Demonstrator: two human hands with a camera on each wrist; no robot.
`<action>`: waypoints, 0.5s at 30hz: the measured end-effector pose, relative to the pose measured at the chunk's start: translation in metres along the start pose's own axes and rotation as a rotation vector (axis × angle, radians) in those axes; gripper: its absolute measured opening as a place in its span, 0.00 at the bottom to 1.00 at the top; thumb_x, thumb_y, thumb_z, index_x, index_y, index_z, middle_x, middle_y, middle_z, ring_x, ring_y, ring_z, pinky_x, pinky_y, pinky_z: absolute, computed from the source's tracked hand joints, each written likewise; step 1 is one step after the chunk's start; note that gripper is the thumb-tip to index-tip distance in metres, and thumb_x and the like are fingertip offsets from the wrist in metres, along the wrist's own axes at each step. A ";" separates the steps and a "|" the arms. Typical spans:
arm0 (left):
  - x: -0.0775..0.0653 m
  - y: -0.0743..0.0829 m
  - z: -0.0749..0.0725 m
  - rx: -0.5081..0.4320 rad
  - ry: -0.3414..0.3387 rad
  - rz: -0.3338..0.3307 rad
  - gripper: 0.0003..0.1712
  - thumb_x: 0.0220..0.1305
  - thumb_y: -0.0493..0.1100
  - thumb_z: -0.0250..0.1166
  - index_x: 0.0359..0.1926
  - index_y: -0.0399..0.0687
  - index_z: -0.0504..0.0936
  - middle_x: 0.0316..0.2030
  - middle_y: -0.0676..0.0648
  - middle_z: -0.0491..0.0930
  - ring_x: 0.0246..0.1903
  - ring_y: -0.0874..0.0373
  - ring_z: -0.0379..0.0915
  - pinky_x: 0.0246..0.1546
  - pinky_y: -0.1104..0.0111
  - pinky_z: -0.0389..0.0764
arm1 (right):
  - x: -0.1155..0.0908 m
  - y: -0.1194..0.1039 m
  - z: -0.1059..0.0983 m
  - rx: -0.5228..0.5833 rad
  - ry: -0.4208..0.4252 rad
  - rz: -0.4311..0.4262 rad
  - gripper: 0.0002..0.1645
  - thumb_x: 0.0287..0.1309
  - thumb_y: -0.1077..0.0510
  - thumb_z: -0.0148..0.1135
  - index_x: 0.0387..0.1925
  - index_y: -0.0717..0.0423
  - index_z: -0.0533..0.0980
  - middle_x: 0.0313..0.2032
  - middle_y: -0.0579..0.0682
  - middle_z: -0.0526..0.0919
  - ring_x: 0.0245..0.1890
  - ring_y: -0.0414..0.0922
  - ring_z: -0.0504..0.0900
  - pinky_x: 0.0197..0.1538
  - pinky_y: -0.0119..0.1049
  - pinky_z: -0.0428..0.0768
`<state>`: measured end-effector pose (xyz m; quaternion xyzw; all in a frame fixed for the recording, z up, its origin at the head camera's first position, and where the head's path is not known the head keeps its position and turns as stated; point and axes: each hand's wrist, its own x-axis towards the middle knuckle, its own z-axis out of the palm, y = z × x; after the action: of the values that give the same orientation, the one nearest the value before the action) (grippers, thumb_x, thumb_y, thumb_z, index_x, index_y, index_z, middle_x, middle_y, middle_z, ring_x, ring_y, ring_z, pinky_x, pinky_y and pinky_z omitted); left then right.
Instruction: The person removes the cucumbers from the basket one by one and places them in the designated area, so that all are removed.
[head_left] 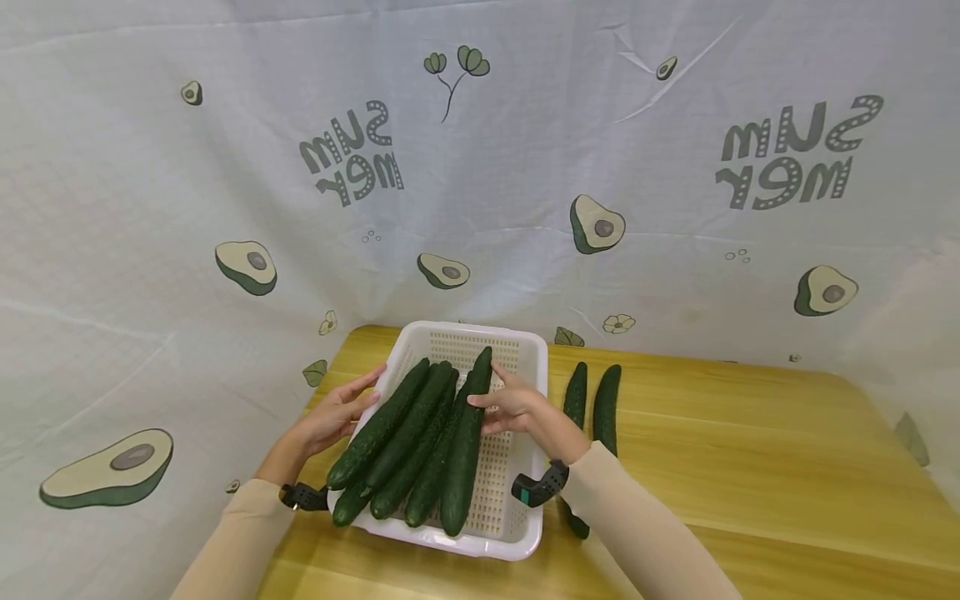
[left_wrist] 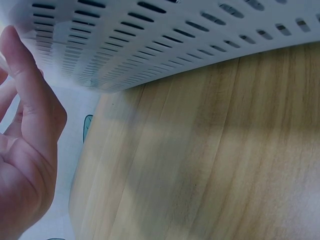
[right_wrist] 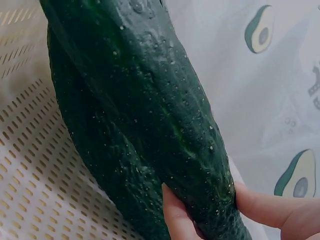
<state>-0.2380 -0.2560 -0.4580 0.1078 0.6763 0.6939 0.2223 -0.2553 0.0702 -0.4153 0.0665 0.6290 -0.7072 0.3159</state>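
A white plastic basket [head_left: 517,533] with slotted walls stands on the table, holding several dark green cucumbers [head_left: 408,425] side by side toward its left. My right hand [head_left: 513,404] pinches the rightmost cucumber [head_left: 463,458] near its upper end, between thumb and fingers. The right wrist view shows this cucumber [right_wrist: 150,90] close up, lying over another one. My left hand [head_left: 341,414] is at the basket's left rim, its fairly straight fingers touching the edge. In the left wrist view, that hand [left_wrist: 30,135] is beside the slotted outer wall; its fingertips are partly cut off.
Two loose cucumbers [head_left: 606,408] lie on the wooden table [head_left: 720,450] right of the basket, partly behind my right forearm. A white curtain [head_left: 525,167] with avocado prints hangs behind the table and along both sides.
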 end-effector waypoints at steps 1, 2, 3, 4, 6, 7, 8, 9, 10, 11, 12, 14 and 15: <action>0.000 0.000 0.000 -0.004 0.000 -0.001 0.36 0.79 0.43 0.51 0.80 0.57 0.47 0.77 0.42 0.43 0.37 0.63 0.77 0.33 0.72 0.82 | -0.001 -0.001 -0.001 0.006 0.000 -0.001 0.56 0.67 0.71 0.58 0.81 0.42 0.36 0.75 0.68 0.35 0.63 0.74 0.65 0.50 0.59 0.80; 0.000 0.000 0.000 -0.008 0.001 -0.001 0.36 0.79 0.43 0.50 0.80 0.57 0.47 0.77 0.42 0.43 0.37 0.63 0.77 0.33 0.72 0.82 | -0.002 -0.002 -0.001 0.015 -0.003 -0.005 0.56 0.67 0.71 0.58 0.81 0.41 0.36 0.75 0.68 0.35 0.63 0.73 0.65 0.50 0.59 0.80; 0.000 0.000 0.000 -0.009 0.002 -0.001 0.36 0.80 0.43 0.50 0.80 0.57 0.47 0.77 0.42 0.43 0.37 0.63 0.77 0.33 0.72 0.82 | -0.003 -0.003 -0.002 0.020 -0.009 -0.009 0.56 0.67 0.71 0.58 0.80 0.41 0.35 0.75 0.68 0.34 0.63 0.73 0.65 0.48 0.57 0.82; 0.001 0.000 0.000 -0.011 0.004 -0.001 0.35 0.80 0.43 0.50 0.80 0.57 0.47 0.77 0.42 0.43 0.37 0.63 0.78 0.33 0.72 0.82 | -0.004 -0.003 -0.003 0.024 -0.013 -0.013 0.56 0.68 0.71 0.57 0.80 0.41 0.35 0.75 0.68 0.34 0.63 0.73 0.65 0.45 0.55 0.83; 0.001 0.000 -0.001 -0.010 0.005 0.000 0.35 0.80 0.43 0.50 0.80 0.57 0.47 0.77 0.42 0.43 0.37 0.63 0.78 0.33 0.72 0.82 | -0.006 -0.005 -0.004 0.029 -0.015 -0.029 0.56 0.68 0.71 0.57 0.80 0.40 0.35 0.76 0.67 0.33 0.63 0.73 0.66 0.39 0.49 0.85; 0.001 0.000 -0.001 -0.010 0.006 -0.001 0.35 0.80 0.42 0.50 0.80 0.57 0.47 0.77 0.42 0.43 0.37 0.62 0.78 0.33 0.72 0.82 | -0.007 -0.006 -0.005 0.034 -0.018 -0.038 0.56 0.68 0.71 0.57 0.80 0.40 0.35 0.75 0.68 0.35 0.63 0.72 0.66 0.37 0.47 0.85; 0.001 0.000 -0.001 -0.009 0.005 0.000 0.35 0.80 0.42 0.50 0.80 0.57 0.46 0.77 0.42 0.43 0.38 0.62 0.78 0.33 0.72 0.82 | -0.008 -0.007 -0.006 0.038 -0.017 -0.048 0.56 0.68 0.71 0.57 0.80 0.40 0.35 0.75 0.69 0.37 0.62 0.72 0.67 0.35 0.45 0.84; 0.001 0.000 -0.001 -0.008 0.003 -0.001 0.35 0.80 0.42 0.50 0.80 0.57 0.46 0.77 0.42 0.43 0.38 0.62 0.78 0.34 0.71 0.82 | -0.009 -0.007 -0.007 0.040 -0.018 -0.062 0.56 0.68 0.71 0.57 0.80 0.40 0.35 0.74 0.71 0.40 0.61 0.72 0.69 0.34 0.44 0.84; 0.002 0.000 -0.001 -0.007 0.002 -0.001 0.36 0.80 0.42 0.50 0.80 0.57 0.46 0.77 0.42 0.42 0.39 0.62 0.78 0.34 0.71 0.83 | -0.010 -0.008 -0.008 0.043 -0.017 -0.071 0.56 0.68 0.71 0.57 0.80 0.40 0.35 0.73 0.72 0.44 0.59 0.71 0.71 0.33 0.44 0.84; 0.002 0.000 -0.001 -0.006 -0.001 -0.001 0.36 0.80 0.42 0.50 0.80 0.56 0.46 0.77 0.41 0.42 0.40 0.62 0.78 0.34 0.71 0.83 | -0.011 -0.009 -0.008 0.047 -0.014 -0.078 0.57 0.67 0.71 0.58 0.80 0.39 0.35 0.71 0.73 0.48 0.56 0.69 0.75 0.33 0.44 0.85; 0.002 -0.001 -0.001 -0.004 0.001 -0.003 0.36 0.80 0.42 0.50 0.80 0.56 0.46 0.77 0.41 0.42 0.40 0.62 0.78 0.35 0.70 0.83 | -0.011 -0.010 -0.009 0.055 -0.013 -0.085 0.57 0.67 0.71 0.58 0.80 0.39 0.35 0.69 0.74 0.52 0.53 0.67 0.77 0.33 0.44 0.85; 0.002 -0.001 -0.001 -0.006 -0.001 -0.003 0.36 0.80 0.42 0.50 0.80 0.56 0.46 0.77 0.40 0.43 0.41 0.61 0.78 0.36 0.70 0.83 | -0.014 -0.012 -0.012 0.066 -0.010 -0.102 0.58 0.66 0.72 0.58 0.80 0.38 0.35 0.66 0.75 0.56 0.47 0.63 0.82 0.34 0.45 0.85; 0.002 -0.001 -0.001 -0.006 0.000 -0.003 0.36 0.80 0.42 0.50 0.80 0.56 0.46 0.77 0.40 0.43 0.42 0.61 0.78 0.36 0.70 0.83 | -0.015 -0.013 -0.013 0.070 -0.012 -0.110 0.58 0.66 0.72 0.58 0.80 0.38 0.35 0.65 0.75 0.58 0.44 0.60 0.83 0.35 0.46 0.85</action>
<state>-0.2400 -0.2562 -0.4597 0.1064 0.6744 0.6956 0.2236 -0.2546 0.0883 -0.3994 0.0386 0.6046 -0.7454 0.2779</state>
